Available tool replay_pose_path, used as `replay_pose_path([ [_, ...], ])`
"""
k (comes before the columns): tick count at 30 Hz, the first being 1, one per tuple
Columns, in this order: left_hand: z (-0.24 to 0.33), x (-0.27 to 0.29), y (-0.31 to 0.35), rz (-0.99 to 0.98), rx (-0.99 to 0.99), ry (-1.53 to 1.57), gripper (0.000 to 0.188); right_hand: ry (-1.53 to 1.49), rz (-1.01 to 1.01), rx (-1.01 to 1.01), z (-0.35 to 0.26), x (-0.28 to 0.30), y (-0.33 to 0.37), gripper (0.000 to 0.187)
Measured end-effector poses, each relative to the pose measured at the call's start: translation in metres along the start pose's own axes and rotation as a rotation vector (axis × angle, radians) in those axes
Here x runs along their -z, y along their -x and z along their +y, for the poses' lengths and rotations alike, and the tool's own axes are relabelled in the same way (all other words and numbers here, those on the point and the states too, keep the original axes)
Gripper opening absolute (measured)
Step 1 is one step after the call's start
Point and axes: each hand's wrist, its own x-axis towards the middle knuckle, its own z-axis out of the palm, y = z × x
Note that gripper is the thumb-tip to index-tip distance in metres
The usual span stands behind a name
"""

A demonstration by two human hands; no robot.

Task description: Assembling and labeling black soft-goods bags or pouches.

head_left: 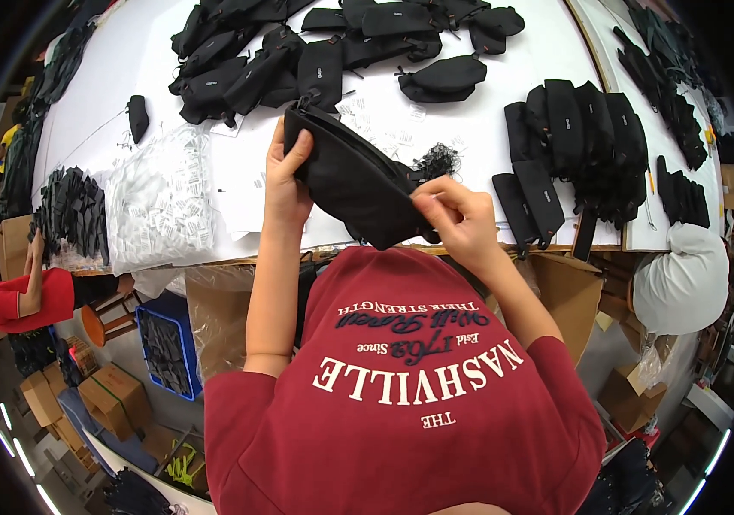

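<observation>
A black zippered fabric pouch [354, 184] is held up at a slant above the table's near edge, its long zip opening facing up. My left hand [291, 172] grips its upper left end, thumb across the front and the other fingers behind. At the lower right end, my right hand [460, 215] pinches the pouch's edge between thumb and fingertips; whether a zip pull is in that pinch is too small to tell. Behind the pouch, a small tangle of black threads [437, 161] rests on the white table [251, 193].
Many black pouches [238, 77] are heaped at the back, and more stand stacked [569, 129] on the right. A clear plastic bag of white labels [161, 206] lies left, beside bundled black straps [73, 210]. Far left, a person in red [28, 296] works. A blue crate [167, 343] is below.
</observation>
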Motion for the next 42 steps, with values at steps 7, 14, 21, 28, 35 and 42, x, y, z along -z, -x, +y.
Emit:
replay_pose_path([
  [7,0.011,-0.004,-0.002,-0.095,0.076,0.021,0.028,-0.238,0.111,0.209,0.013,0.008,0.000,0.020],
  [14,0.015,-0.039,0.001,-0.267,0.256,-0.111,0.023,-0.040,0.046,0.343,-0.058,0.021,-0.055,0.007],
  [21,0.010,-0.038,0.000,-0.219,0.225,-0.079,0.022,0.224,-0.081,0.492,-0.064,0.027,-0.060,0.011],
  [28,0.027,-0.002,-0.027,-0.116,0.027,0.150,0.027,-0.009,-0.625,0.305,-0.074,0.018,-0.036,0.009],
  [35,0.025,-0.004,-0.034,-0.224,0.027,0.257,0.024,-0.028,-0.609,0.300,-0.076,0.014,-0.032,0.008],
  [42,0.022,0.006,-0.039,-0.244,0.017,0.240,0.028,-0.005,-0.593,0.248,-0.074,0.016,-0.028,0.012],
])
